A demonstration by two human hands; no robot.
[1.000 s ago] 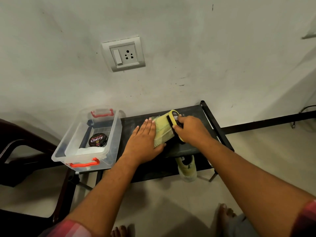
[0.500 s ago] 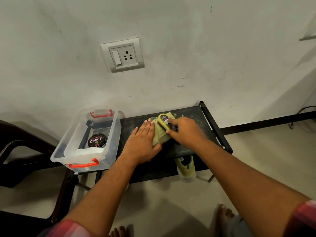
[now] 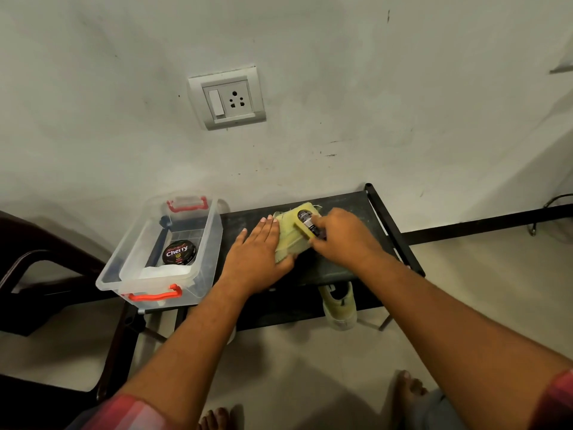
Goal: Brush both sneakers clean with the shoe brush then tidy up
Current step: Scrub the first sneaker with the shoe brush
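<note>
Pressing a pale yellow-green sneaker point(image 3: 287, 243) flat against the top of a black rack point(image 3: 347, 200), a person's left hand point(image 3: 260, 252) lies with its fingers straight and together over the shoe, the thumb along its near edge. The right hand point(image 3: 341, 240), fingers curled round a yellow shoe brush point(image 3: 305, 223) with a dark label, holds the brush on the sneaker's far end, toward the rack's back edge at the wall. The second sneaker point(image 3: 339, 305) shows below the rack's front edge, under the right forearm. A clear plastic box point(image 3: 214, 231) with red handles stands open at the rack's left end. Inside it lie a round black tin point(image 3: 179, 252) marked "Cherry", something white, and a blue item too hidden to identify. A grey wall socket point(image 3: 228, 97) is mounted above the rack. A dark chair point(image 3: 46, 274) stands left of the rack, beyond the box. Bare feet show on the pale floor in front of the rack.
</note>
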